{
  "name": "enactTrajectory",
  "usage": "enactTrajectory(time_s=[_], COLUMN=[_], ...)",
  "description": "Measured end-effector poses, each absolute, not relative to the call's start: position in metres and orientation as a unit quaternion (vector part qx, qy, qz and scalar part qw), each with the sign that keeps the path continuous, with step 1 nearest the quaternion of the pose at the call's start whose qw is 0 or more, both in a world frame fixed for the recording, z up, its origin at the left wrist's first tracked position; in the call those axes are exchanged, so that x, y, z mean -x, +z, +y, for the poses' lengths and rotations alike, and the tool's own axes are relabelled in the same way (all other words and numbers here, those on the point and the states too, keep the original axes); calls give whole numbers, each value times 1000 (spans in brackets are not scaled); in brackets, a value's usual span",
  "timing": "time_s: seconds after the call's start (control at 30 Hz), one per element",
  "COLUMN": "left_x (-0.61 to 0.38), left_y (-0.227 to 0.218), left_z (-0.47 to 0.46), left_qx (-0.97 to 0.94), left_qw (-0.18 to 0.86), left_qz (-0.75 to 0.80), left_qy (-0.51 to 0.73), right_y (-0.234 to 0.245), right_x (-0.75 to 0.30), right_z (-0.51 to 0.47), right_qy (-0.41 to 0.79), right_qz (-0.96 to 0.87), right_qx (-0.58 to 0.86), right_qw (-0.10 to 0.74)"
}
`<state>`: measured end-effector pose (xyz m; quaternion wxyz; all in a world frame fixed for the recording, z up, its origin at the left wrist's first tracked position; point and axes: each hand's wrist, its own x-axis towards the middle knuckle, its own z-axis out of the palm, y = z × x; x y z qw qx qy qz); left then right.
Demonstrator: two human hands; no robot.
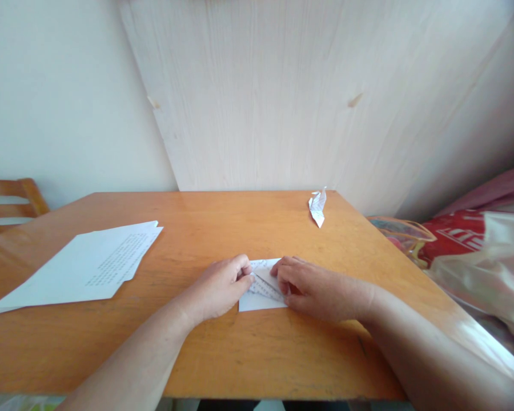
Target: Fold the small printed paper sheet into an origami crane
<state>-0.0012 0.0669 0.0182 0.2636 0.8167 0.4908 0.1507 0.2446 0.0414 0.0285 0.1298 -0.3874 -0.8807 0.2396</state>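
Observation:
A small folded sheet of printed white paper (262,291) lies on the orange wooden table (223,228), near its front edge. My left hand (221,285) rests on the paper's left side, fingers curled and pressed onto a fold. On the paper's right side my right hand (312,286) presses down with its fingers bent together. Both hands cover part of the paper. A finished folded paper figure (317,206) lies at the table's far right corner, away from both hands.
A stack of printed white sheets (85,265) lies on the table's left side. A wooden chair back (12,200) stands at far left. Plastic bags (475,257), red and clear, sit beyond the table's right edge. A pale wooden panel (282,97) rises behind.

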Motion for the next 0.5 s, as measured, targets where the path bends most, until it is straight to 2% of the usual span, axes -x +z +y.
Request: enactTrajectory(time_s=[0.5], left_x=[-5], left_y=[23], left_z=[58], left_qx=[-837], left_qw=[197], left_qz=[485], left_qy=[158], right_y=[36], right_x=[-245], right_z=[37], right_qy=[248], right_qz=[-874], right_qx=[398], right_qw=[128])
